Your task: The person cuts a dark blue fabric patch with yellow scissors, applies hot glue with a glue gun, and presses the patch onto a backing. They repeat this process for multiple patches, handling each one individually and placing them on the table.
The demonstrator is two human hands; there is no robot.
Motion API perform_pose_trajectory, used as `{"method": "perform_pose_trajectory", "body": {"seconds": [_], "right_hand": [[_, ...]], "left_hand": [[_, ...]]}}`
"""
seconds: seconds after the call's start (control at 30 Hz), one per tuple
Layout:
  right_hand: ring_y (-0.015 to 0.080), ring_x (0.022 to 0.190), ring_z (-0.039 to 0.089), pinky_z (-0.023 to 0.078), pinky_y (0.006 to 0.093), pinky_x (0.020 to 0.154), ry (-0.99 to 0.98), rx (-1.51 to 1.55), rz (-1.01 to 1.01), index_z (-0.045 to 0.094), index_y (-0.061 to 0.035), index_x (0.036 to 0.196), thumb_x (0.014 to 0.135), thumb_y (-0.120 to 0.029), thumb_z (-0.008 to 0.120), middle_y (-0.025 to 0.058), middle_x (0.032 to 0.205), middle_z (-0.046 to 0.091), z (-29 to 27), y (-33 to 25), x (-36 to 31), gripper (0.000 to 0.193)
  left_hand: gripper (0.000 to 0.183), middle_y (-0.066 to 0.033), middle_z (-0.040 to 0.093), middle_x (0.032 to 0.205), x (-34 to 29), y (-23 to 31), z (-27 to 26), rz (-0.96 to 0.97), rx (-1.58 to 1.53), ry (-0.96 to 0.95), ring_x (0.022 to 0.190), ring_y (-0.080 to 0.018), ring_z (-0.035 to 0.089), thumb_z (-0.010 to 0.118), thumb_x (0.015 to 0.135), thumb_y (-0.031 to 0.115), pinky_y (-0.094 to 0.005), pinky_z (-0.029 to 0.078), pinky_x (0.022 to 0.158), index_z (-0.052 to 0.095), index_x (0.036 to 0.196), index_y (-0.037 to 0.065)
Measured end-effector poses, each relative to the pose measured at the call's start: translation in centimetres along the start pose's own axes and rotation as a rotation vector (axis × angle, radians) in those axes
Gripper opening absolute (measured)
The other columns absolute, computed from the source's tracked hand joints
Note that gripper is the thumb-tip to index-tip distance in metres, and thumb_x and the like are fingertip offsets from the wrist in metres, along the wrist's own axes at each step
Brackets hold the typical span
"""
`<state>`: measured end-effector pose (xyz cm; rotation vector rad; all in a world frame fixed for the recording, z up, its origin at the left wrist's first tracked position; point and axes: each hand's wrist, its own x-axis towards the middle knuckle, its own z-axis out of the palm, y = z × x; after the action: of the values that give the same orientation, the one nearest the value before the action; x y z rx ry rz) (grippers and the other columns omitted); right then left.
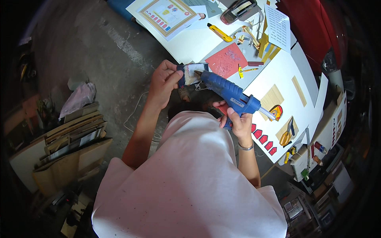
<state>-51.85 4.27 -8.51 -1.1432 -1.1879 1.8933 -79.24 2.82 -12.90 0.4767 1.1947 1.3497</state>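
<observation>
A blue hot glue gun [226, 89] is gripped by its handle in my right hand [237, 119], a clear glue stick poking out of its back end. Between the thumb and fingers of my left hand [164, 81] is a small flat dark-blue-edged piece [191, 74] with a whitish face. The gun's nozzle is at the right part of that piece; whether it touches cannot be made out. Just beyond the gun, a red sheet [226, 60] with smears on it lies on the white table [258, 85].
A yellow utility knife [219, 32], a framed certificate [168, 18] and a tape dispenser [239, 11] lie at the far side. Yellow-handled scissors [286, 133], red badge-shaped cutouts [264, 139] and wooden pieces [273, 99] are on the right. Boards [71, 146] lean at the left above the floor.
</observation>
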Motion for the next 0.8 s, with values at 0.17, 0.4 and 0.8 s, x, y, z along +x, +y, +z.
{"method": "perform_pose_trajectory", "body": {"seconds": [0.17, 0.4, 0.8], "right_hand": [[0.0162, 0.054, 0.065, 0.057, 0.0288, 0.057, -0.015, -0.026, 0.034, 0.059, 0.0096, 0.117, 0.099, -0.016, 0.057, 0.0255, 0.106, 0.071, 0.3, -0.7, 0.0, 0.032], [0.0150, 0.052, 0.063, 0.056, 0.0282, 0.055, -0.027, -0.074, 0.046, 0.056, 0.0094, 0.124, 0.098, -0.008, 0.056, 0.0235, 0.103, 0.071, 0.7, -1.0, -0.1, 0.031], [0.0144, 0.050, 0.061, 0.055, 0.0284, 0.055, 0.042, -0.130, 0.053, 0.059, 0.0101, 0.115, 0.095, -0.003, 0.054, 0.0216, 0.097, 0.071, 1.3, -1.5, -0.4, 0.024]], "left_hand": [[0.010, 0.0014, 0.051, 0.100, 0.0, -0.1, 0.5, 0.006, 0.145, 0.012, 0.073, -0.0050, 0.053, 0.064, 0.095, 0.005, -0.0213, 0.041, 0.060, 0.066, 0.087, -0.001], [0.010, -0.0019, 0.064, 0.087, -0.7, 0.5, 1.4, 0.031, 0.136, -0.004, 0.070, -0.0035, 0.053, 0.064, 0.094, 0.001, -0.0202, 0.041, 0.061, 0.055, 0.098, 0.001], [0.013, -0.0062, 0.069, 0.087, -1.1, 1.2, 1.5, 0.039, 0.158, 0.003, 0.079, -0.0068, 0.062, 0.062, 0.095, -0.001, -0.0220, 0.047, 0.067, 0.052, 0.100, 0.003]]}}
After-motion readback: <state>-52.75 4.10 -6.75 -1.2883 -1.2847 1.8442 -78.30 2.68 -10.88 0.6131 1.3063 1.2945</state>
